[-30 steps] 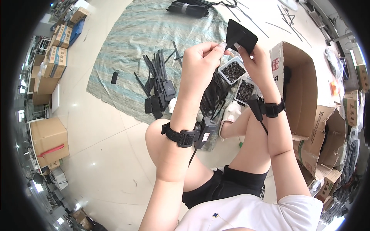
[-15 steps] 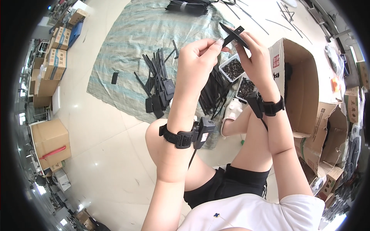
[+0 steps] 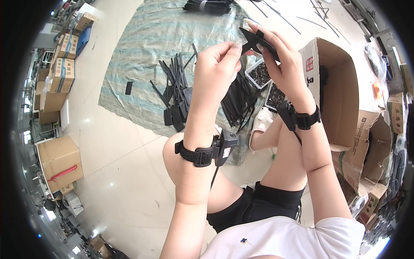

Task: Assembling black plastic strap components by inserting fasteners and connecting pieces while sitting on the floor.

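Note:
Up in front of me, my left hand (image 3: 216,64) is closed, thumb and fingers pinching the end of a flat black strap (image 3: 247,46). My right hand (image 3: 285,64) is closed on a wider, pointed black strip (image 3: 268,46) that crosses the strap. Both pieces meet between the hands; how they are joined is hidden by the fingers. Below the hands on the cloth lie a bundle of black straps (image 3: 237,101) and, left of it, a looser heap of black straps with flat square ends (image 3: 174,93).
Two clear tubs of small dark parts (image 3: 260,74) stand beside a large open cardboard box (image 3: 338,99) on the right. A striped green sheet (image 3: 133,56) covers the floor ahead, with a black strap bundle (image 3: 207,6) at its far edge. Another carton (image 3: 59,159) sits left.
Both hands have turned the black pieces slightly. The strap's free end has swung from standing out past the strip to lying closer against the right fingers, which have stretched over it.

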### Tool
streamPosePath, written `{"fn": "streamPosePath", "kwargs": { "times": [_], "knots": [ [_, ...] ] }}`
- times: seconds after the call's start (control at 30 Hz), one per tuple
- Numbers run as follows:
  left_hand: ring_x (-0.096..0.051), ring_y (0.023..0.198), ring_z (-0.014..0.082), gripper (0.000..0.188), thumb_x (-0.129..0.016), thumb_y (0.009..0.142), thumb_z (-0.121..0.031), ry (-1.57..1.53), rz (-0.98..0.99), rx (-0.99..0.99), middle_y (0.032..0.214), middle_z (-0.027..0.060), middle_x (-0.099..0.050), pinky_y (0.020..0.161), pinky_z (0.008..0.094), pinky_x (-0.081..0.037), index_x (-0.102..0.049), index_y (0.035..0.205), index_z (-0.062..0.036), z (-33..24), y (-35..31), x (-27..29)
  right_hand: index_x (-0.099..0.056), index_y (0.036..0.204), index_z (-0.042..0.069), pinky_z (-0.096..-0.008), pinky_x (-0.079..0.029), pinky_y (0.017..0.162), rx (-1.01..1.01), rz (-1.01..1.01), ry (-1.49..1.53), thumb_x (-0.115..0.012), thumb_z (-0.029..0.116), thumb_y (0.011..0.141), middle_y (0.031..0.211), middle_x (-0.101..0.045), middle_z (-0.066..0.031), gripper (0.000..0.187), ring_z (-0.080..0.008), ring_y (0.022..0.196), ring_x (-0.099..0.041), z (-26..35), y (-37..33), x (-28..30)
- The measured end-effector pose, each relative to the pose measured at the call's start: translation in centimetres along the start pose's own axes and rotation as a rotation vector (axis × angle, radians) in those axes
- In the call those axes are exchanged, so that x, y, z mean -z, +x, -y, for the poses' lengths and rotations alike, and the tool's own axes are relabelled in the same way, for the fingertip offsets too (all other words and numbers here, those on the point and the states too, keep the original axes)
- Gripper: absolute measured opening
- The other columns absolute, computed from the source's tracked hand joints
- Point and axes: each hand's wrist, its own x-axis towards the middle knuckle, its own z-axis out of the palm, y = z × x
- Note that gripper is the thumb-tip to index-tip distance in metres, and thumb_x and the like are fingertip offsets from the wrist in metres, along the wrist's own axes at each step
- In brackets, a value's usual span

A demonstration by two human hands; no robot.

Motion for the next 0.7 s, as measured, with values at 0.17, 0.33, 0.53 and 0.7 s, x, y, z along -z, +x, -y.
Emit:
{"fn": "streamPosePath", "kwargs": {
  "times": [0.17,0.33,0.53,0.7],
  "knots": [
    [-0.03,0.045,0.0005,0.024,-0.048,0.09,-0.02,0.049,-0.007,-0.027,0.051,-0.007,-0.038,0.041,0.0173,-0.019,-0.062,0.086,-0.0007,0.2,0.0,0.0,-0.051,0.119,0.009,-0.0298,-0.047,0.066,-0.205,0.097,0.099,-0.054,-0.007,0.074,0.097,-0.059,-0.0125,0.048,-0.0261,0.08,-0.06,1.3,-0.1,0.1],
    [-0.031,0.045,0.0006,0.023,-0.049,0.09,-0.021,0.043,0.014,-0.044,0.051,-0.0067,-0.039,0.041,0.0172,-0.02,-0.06,0.083,-0.0023,0.4,0.1,-0.3,-0.05,0.117,0.003,-0.0304,-0.047,0.074,-0.056,-0.012,0.056,-0.059,-0.002,0.073,0.096,-0.06,-0.0143,0.045,-0.0267,0.086,-0.061,-0.3,-0.5,0.0],
    [-0.031,0.046,0.0005,0.023,-0.05,0.09,-0.021,0.059,0.001,-0.021,0.052,-0.007,-0.039,0.042,0.0169,-0.02,-0.062,0.086,-0.0024,0.3,0.0,-0.3,-0.05,0.119,0.006,-0.0289,-0.047,0.072,-0.124,0.033,0.093,-0.057,-0.003,0.076,0.093,-0.062,-0.0126,0.044,-0.026,0.084,-0.062,0.6,-0.4,-0.1],
    [-0.031,0.046,0.0006,0.023,-0.05,0.09,-0.021,0.066,-0.029,-0.013,0.052,-0.0072,-0.039,0.042,0.0171,-0.02,-0.063,0.089,-0.0018,0.6,0.1,-0.4,-0.044,0.125,0.01,-0.0274,-0.046,0.065,-0.224,0.028,0.181,-0.056,-0.003,0.077,0.084,-0.065,-0.0088,0.052,-0.0227,0.075,-0.062,1.5,-0.4,-0.7]
  ]
}}
